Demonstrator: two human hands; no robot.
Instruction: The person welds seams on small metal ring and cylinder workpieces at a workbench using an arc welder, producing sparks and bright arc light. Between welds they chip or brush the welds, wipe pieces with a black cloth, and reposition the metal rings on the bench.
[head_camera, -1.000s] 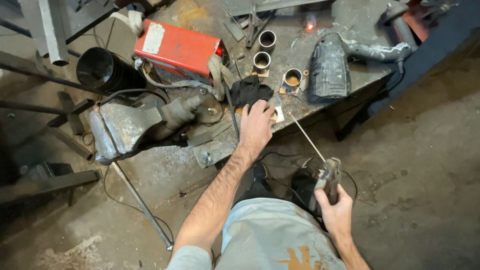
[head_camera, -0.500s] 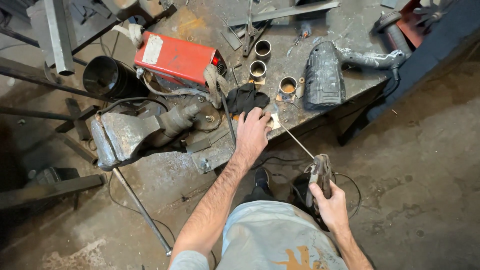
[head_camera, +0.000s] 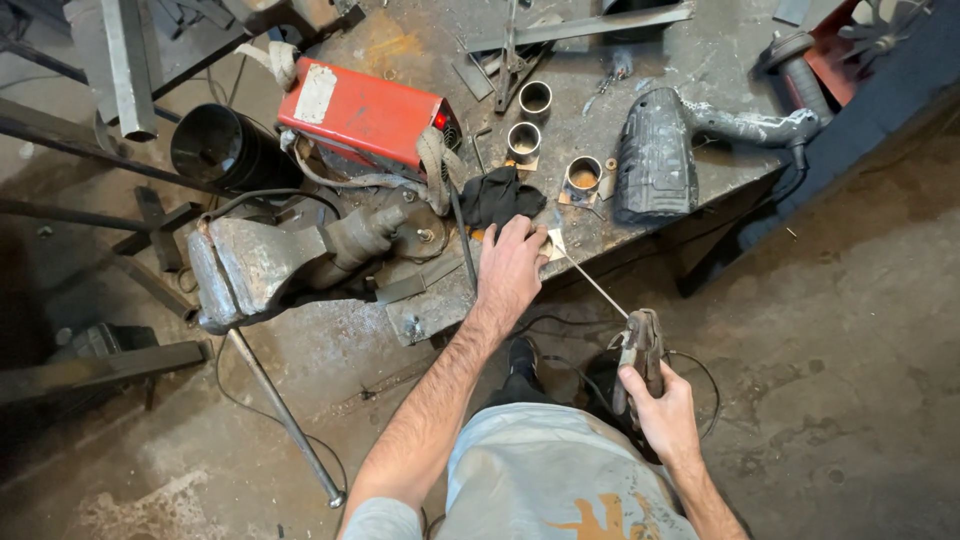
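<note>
A scarred grey steel worktop (head_camera: 690, 60) stands on a stained concrete floor (head_camera: 850, 330), with dark metal frames and bars off to the left of the hands. The left hand (head_camera: 512, 268) lies palm down at the near edge of the worktop, fingers spread loosely and flat, gripping nothing; its fingertips touch a small pale square plate (head_camera: 553, 243). Just beyond that hand lies a black glove (head_camera: 500, 195), and farther beyond it a red welder box (head_camera: 365, 115). To its left a heavy grey vise (head_camera: 270, 265) sits on the corner of the worktop. Beyond and to the right of the left hand stand three short tube pieces (head_camera: 524, 140), and farther right lies a dark welding mask (head_camera: 655, 155) beside an angle grinder (head_camera: 770, 120). The right hand (head_camera: 660, 405) is down off the worktop, near the person's lap, clenched around an electrode holder (head_camera: 640, 345). From the holder a thin welding rod (head_camera: 595, 285) slants up toward the left hand, its tip at the pale plate. A black cable (head_camera: 700, 375) loops on the floor by the right hand.
</note>
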